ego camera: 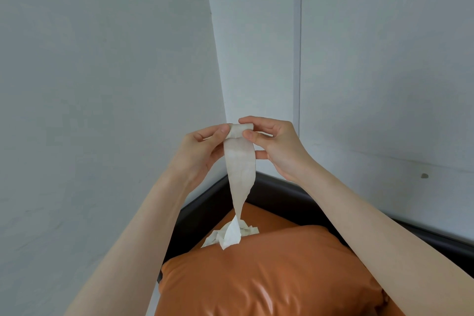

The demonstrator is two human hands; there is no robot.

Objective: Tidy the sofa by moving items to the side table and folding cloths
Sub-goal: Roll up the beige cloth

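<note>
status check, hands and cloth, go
Left hand and right hand pinch rolled top of cloth strip. Tail bunched on orange cushion. Nothing in the way.

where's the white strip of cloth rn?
Head view, centre: the cloth strip hangs from both hands, left hand and right hand pinching its rolled top; its bunched lower end rests on the orange cushion.

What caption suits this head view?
Both hands, left hand and right hand, roll a pale cloth strip above an orange cushion.
</note>
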